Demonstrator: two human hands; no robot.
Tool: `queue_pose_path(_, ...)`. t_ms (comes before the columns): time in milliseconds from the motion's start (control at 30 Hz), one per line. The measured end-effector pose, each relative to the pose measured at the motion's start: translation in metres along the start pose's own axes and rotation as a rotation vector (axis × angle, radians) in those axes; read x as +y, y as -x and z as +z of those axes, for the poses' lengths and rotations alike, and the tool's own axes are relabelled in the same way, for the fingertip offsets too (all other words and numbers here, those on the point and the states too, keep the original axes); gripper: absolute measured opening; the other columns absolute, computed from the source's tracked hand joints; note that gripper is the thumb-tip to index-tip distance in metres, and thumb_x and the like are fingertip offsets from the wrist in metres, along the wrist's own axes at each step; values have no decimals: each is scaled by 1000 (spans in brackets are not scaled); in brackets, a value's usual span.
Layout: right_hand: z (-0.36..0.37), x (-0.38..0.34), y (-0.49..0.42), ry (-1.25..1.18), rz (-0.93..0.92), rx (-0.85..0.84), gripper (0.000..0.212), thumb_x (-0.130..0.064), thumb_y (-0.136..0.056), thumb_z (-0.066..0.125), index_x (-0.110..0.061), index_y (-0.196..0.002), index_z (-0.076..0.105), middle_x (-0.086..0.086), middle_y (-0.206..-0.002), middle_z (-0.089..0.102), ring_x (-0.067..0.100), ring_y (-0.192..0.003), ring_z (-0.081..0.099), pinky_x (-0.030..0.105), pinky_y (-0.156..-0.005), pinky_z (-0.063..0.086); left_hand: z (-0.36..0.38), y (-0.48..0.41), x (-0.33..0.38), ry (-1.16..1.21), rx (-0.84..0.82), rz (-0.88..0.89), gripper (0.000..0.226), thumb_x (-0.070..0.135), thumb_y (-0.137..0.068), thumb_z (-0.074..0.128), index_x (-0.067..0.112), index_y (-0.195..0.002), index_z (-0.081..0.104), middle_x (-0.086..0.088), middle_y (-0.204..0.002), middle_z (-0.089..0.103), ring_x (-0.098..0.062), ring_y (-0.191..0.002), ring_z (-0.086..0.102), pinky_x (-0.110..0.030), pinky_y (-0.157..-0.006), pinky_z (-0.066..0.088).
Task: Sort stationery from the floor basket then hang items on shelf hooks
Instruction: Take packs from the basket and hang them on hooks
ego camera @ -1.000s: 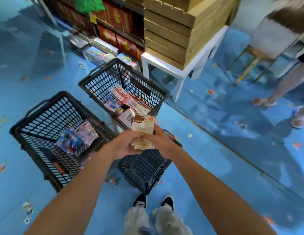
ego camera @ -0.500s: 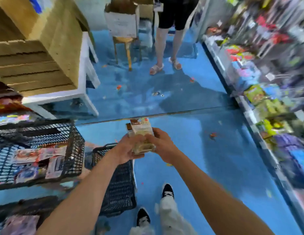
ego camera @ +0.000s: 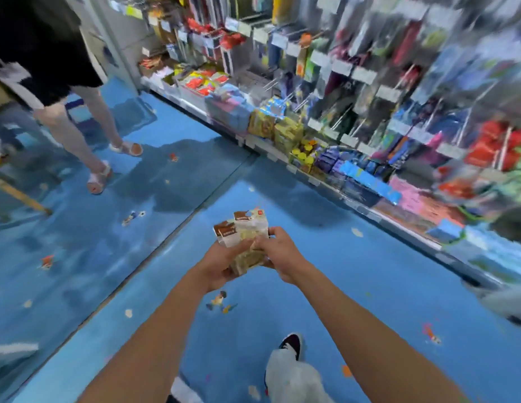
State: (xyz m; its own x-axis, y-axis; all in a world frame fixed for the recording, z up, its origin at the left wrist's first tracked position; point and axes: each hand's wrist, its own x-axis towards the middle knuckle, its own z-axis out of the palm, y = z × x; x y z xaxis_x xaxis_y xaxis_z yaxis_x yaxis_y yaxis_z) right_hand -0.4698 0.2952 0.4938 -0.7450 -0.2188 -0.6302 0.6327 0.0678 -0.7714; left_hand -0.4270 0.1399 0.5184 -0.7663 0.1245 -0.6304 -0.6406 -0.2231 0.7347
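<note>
Now mid-task, as judged: batch picked out, hanging not yet begun. Stack of small brown-topped packets (ego camera: 249,232) held over blue floor (ego camera: 370,286), centre of view, well apart from shelf hooks (ego camera: 272,82) on blurred display rack (ego camera: 384,91) at right. Left hand (ego camera: 223,264) curled under stack, gripping lower end. Right hand (ego camera: 281,253) curled round stack's right edge. Floor basket out of view. Bystander's legs (ego camera: 87,132) upper left.

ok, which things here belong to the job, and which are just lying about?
Job: packets, gripped by left hand and right hand; shelf hooks.
Lying about: floor stickers; bystander's legs; stool leg.
</note>
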Motion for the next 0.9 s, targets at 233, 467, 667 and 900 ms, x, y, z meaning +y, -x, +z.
queue_pose_path(233,-91,-88,-32,-235,-84,147,17,-16,-102,54,-15,-118,47,12,-105,69,23,-81,70,42,-66,60,76,-97,84,-167,-141,31,24,34,-96,67,24,-118,69,-7,-117,76,-21,-97,76,-33,-83,58)
queue_pose_path(467,-146,-174,-81,-391,-219,370,15,-23,-106,50,-16,-117,46,13,-110,57,26,-86,59,36,-58,55,120,-187,173,-245,-249,129,55,43,-84,83,19,-130,66,-14,-127,71,-32,-108,72,-40,-82,57)
queue_pose_path(667,-170,-264,-135,-376,-320,444,18,-22,-98,66,-17,-111,53,9,-110,69,27,-97,67,44,-73,55,142,-273,275,-256,-357,184,31,17,-92,74,13,-123,68,-11,-117,76,-27,-99,75,-38,-76,63)
queue_pose_path(900,-234,-319,-163,-313,-343,566,50,-24,-91,72,-12,-136,53,11,-126,67,23,-101,66,30,-67,56,181,-348,368,-446,-470,195,41,6,-83,80,3,-121,64,-20,-113,75,-38,-104,73,-55,-90,59)
